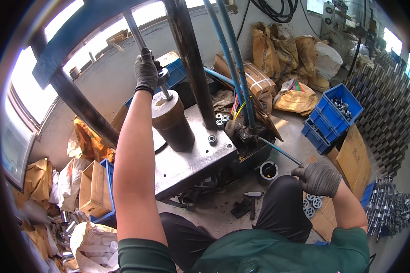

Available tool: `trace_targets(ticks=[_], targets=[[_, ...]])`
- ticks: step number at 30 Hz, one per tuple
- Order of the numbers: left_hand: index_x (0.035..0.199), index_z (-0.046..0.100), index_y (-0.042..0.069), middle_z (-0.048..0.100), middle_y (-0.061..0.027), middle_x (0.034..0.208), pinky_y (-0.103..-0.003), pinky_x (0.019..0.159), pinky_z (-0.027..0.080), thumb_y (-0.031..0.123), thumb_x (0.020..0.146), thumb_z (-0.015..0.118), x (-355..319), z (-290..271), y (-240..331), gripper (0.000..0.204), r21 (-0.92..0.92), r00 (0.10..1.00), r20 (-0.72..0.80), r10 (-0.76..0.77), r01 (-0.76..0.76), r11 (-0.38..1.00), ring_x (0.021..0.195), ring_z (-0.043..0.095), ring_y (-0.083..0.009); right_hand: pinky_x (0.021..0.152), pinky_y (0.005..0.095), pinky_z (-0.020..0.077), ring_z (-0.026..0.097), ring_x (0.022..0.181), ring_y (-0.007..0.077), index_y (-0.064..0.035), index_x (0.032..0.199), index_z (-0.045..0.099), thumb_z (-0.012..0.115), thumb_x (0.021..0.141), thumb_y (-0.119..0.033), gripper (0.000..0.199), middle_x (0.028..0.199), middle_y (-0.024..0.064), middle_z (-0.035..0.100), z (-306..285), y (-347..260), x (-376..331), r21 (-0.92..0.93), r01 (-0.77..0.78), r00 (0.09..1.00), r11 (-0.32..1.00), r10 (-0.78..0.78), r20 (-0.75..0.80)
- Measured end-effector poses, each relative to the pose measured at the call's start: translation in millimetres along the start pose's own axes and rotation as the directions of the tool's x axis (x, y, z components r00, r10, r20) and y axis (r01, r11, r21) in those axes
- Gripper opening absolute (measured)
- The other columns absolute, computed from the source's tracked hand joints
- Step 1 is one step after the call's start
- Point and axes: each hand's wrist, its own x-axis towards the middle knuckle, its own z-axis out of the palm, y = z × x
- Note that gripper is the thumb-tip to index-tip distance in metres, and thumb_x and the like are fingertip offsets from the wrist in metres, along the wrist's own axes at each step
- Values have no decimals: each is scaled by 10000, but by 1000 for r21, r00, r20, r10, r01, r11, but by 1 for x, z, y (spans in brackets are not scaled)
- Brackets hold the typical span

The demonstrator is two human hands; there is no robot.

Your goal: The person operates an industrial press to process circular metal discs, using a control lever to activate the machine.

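My left hand (pixel 146 73), in a grey knitted glove, is closed around the lower end of a metal rod (pixel 133 28) hanging from the press frame. Just beside and below its fingers is a round metal collar (pixel 163 76) on a shaft (pixel 167 94), which stands in the top of a thick steel cylinder (pixel 172 123). That cylinder rests upright on the steel press table (pixel 182 170). At the right, my right hand (pixel 318 177), gloved too, grips the end of a blue-grey lever (pixel 280 151) that runs to the pump block (pixel 248 136). What the left palm covers is hidden.
Dark press columns (pixel 191 59) flank the cylinder. Small bearings (pixel 212 140) sit on the table. A hammer (pixel 253 200) and a metal ring (pixel 269 171) lie on the floor. Blue crates (pixel 335 109), stacked metal tubes (pixel 382 100) and metal shafts (pixel 387 207) stand to the right.
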Motion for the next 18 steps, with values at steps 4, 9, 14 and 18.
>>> trace_targets(ticks=[4,9,14,18], targets=[[983,570,64,587,-42,671,-344,509,526,596,1057,538,-2,-1,1,538,55,1000,11,2,-2,999,541,587,-170,830,516,566,718,922,400,-64,1102,744,609,891,-252,313,1018,209,725,12,0,-5,-1,-45,975,999,44,217],[977,567,71,581,-33,670,-332,519,521,578,1057,555,-2,-2,-3,514,-20,999,21,-31,31,999,546,579,-154,842,485,567,716,943,383,-64,1120,723,623,889,-188,280,1047,176,734,-10,-2,10,59,14,995,998,-8,-99],[981,571,77,568,-24,672,-334,529,521,570,1055,565,0,-3,-4,499,-17,998,28,-50,50,999,555,571,-145,803,471,563,689,904,394,-25,1033,674,646,912,-68,131,974,204,702,-72,4,102,-117,120,548,986,-164,-820],[981,571,82,566,-24,676,-337,536,525,565,1062,557,1,-4,-2,490,10,997,33,-69,69,998,564,572,-141,795,487,547,683,879,396,-32,1020,684,630,948,-111,120,928,206,692,-104,14,162,-115,127,437,985,-160,-885]])
